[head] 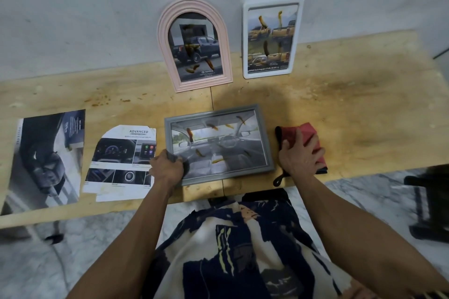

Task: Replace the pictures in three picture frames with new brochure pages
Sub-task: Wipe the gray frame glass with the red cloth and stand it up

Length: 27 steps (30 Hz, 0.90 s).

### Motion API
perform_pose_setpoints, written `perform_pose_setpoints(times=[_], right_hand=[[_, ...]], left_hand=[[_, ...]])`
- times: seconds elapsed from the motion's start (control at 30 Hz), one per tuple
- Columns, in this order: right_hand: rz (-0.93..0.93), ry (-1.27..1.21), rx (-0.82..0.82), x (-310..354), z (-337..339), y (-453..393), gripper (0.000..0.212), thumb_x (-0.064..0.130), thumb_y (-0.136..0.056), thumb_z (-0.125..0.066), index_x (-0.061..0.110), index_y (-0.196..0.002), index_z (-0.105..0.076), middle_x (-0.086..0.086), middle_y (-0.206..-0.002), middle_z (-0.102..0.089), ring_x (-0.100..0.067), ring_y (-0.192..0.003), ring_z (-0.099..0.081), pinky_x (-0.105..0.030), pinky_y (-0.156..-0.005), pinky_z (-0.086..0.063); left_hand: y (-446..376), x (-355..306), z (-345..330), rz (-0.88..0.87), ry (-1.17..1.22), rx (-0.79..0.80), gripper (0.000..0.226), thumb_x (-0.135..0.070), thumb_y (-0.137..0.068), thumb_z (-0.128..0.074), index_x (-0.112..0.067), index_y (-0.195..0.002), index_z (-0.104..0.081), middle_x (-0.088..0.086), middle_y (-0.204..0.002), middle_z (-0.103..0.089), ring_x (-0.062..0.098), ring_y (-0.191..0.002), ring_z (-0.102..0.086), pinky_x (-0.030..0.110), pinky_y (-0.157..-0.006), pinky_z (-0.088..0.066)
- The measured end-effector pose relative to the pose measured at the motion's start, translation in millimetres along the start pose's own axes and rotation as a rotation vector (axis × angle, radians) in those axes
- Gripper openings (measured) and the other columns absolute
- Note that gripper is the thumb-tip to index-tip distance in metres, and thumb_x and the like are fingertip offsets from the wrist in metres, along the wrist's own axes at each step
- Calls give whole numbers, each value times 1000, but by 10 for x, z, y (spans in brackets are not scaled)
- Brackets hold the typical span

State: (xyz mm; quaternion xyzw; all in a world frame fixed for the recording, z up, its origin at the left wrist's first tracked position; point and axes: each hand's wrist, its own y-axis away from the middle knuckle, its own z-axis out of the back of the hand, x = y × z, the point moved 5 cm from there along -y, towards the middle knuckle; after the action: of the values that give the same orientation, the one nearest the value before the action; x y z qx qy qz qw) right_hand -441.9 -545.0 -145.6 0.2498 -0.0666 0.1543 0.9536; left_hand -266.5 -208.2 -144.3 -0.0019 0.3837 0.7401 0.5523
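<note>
Grey frame [218, 144] at centre, on the table [352, 104].
I see my left hand [167, 167] gripping its lower-left corner; my right hand [300, 155] rests fingers-spread on a red cloth [307, 132]; brochure pages [121, 162] lie left.

Plywood tabletop [340, 104] seen from above. The left hand [167, 167] grips the lower left corner of a grey rectangular picture frame [263, 133] (car-interior picture, brown smears on the glazing). The right hand [300, 155] rests on a folded red cloth [307, 132]. A pink arched frame [167, 31] and a white rectangular frame [245, 39] lean against the wall [97, 7]; two loose brochure pages [121, 162] lie at left.
</note>
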Motion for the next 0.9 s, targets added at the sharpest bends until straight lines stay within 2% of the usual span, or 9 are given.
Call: perform_pose_setpoints(times=[0.1, 0.23, 0.4, 0.5, 0.57, 0.63, 0.73, 0.8, 0.9], right_hand=[[12, 64, -2, 0, -28, 8, 65, 63, -93, -31, 42, -151, -13, -4, -162, 0, -44, -141, -8, -69, -109, -13], [64, 150, -44, -28, -24, 78, 71, 66, -93, -28, 34, -153, -9, -11, -159, -8, -41, -135, -19, -64, -104, -21], [154, 188, -172, -64, -80, 166, 58, 47, -100, -36, 29, -153, -20, -15, -145, -29, -36, -117, -36, -53, -91, -35], [255, 148, -175, -99, 7, 52, 49, 31, -102, -41, 24, -149, -29, -18, -133, -37, -39, -108, -45, -52, -84, -41], [294, 47, -149, -103, 108, -56, 42, 29, -102, -40, 22, -143, -35, -17, -128, -40, -42, -101, -52, -51, -79, -46], [252, -167, -153, -67, 234, -130, 37, 32, -103, -38, 20, -138, -43, -15, -125, -45, -41, -98, -56, -47, -79, -46], [200, -485, -184, 103, 402, -164, 36, 32, -104, -39, 9, -127, -55, -15, -113, -62, -35, -101, -60, -32, -75, -42], [156, -561, -142, 262, 435, -138, 38, 35, -104, -40, 6, -120, -59, -13, -108, -66, -31, -99, -61, -27, -71, -38], [170, -544, -136, 516, 421, -57, 41, 43, -102, -39, 9, -109, -61, -11, -100, -67, -32, -93, -62, -33, -69, -42]], left_hand=[[-15, 11, -18, -8, -4, 9, 16, -34, -90, -63, -22, -89, -53, 17, -121, -49, 43, -108, -53, 54, -97, -49], [-28, 14, -36, -8, -46, 3, 19, -35, -90, -64, -20, -94, -53, 17, -124, -45, 45, -110, -52, 56, -98, -48], [-66, 55, -71, -11, -75, 23, 25, -36, -88, -64, -23, -105, -51, 18, -129, -44, 46, -114, -52, 58, -99, -48], [-128, 106, -81, -8, -59, 25, 21, -40, -84, -64, -28, -95, -51, 16, -124, -48, 45, -110, -54, 59, -95, -50], [-236, 206, -117, -1, -46, 21, 24, -44, -80, -64, -29, -96, -53, 15, -122, -49, 43, -108, -55, 59, -94, -51], [-195, 159, -86, -13, -26, 15, 35, -48, -80, -64, -26, -107, -56, 14, -123, -50, 42, -109, -55, 58, -94, -51], [-123, 44, -22, -57, -20, -29, 41, -43, -91, -62, -15, -121, -56, 17, -124, -51, 40, -113, -54, 56, -99, -48], [-85, -56, 57, -155, -50, -92, 37, -37, -95, -59, -10, -121, -56, 21, -121, -57, 41, -113, -55, 51, -99, -48], [-46, -146, 155, -285, -159, -169, 37, -32, -101, -50, -7, -127, -52, 26, -124, -54, 43, -119, -46, 50, -97, -40]])
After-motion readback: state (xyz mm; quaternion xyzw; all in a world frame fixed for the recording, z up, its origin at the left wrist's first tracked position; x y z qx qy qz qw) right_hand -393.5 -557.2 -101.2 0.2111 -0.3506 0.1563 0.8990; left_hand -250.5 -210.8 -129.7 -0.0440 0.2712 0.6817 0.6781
